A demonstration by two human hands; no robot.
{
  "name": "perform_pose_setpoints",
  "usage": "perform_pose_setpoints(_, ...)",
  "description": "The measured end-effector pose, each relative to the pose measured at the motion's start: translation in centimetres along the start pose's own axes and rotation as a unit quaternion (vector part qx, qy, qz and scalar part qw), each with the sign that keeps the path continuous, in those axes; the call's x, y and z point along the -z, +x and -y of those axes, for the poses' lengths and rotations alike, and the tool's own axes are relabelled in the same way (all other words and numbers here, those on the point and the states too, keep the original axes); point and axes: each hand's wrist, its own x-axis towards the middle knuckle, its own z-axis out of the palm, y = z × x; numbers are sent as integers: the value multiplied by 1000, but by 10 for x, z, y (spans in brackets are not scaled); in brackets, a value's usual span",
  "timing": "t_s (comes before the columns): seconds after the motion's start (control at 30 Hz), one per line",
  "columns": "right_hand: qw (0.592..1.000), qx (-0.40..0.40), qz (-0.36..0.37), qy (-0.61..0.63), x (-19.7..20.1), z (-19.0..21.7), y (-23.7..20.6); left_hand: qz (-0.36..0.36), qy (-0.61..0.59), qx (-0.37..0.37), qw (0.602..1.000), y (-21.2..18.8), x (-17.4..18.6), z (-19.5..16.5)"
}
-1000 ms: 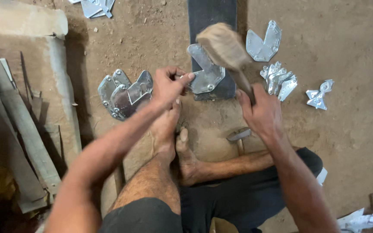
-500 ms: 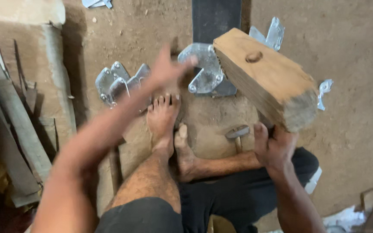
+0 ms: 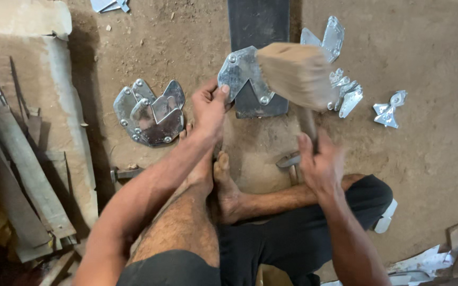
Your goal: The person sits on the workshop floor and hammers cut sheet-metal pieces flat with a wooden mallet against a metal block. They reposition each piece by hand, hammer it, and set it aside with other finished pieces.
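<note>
Since the earlier frame the wooden mallet (image 3: 297,74) has swung away from the camera and now shows smaller, its blurred head over the right edge of the metal plate (image 3: 242,71); the left hand (image 3: 209,106), earlier smeared in motion, now rests steady at that plate's near-left corner.

Dirt floor (image 3: 425,148) carries everything; concrete slabs (image 3: 54,79) and grey boards (image 3: 11,159) lie along the left; a dark steel bar (image 3: 258,24) runs from the far edge toward the person, and the plate lies on its near end.

Person sits on the floor, bare feet (image 3: 223,185) drawn together just near of the bar.

Mallet head is a pale rectangular wooden block; its handle drops down to the right hand (image 3: 319,164), whose fingers are wrapped closed around the handle.

Stack of shiny notched plates (image 3: 149,112) with studs lies on the floor left of the left hand, apart from it; a further pile of bright cut pieces (image 3: 345,90) lies right of the bar, partly behind the mallet head; one small piece (image 3: 389,108) lies farther right, well apart.

Worked plate is bright, notched, with round studs at its corners; left fingers pinch its near-left edge, thumb on top.

Small steel hammer (image 3: 290,160) lies on the floor just left of the right hand.
</note>
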Motion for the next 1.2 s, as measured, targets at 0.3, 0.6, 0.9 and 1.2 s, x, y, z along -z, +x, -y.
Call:
perform_pose_setpoints(0.3, 997, 2, -12, 81, -6, 6, -7, -43, -12, -37, 998, -9, -3, 15)
perform_pose_setpoints(0.6, 987, -83, -23, 135, -17, -32, -36, -91, 73, -94, 989, 10, -2, -32)
perform_pose_setpoints(0.9, 832, -224, -58, 504, -35, -60, -58, 390, 711, -95, 578, 30, -118, -99)
perform_pose_setpoints(1.2, 864, -220, -30, 452, -36, -59, -63, 25, 173, -137, 975, -2, 12, -4)
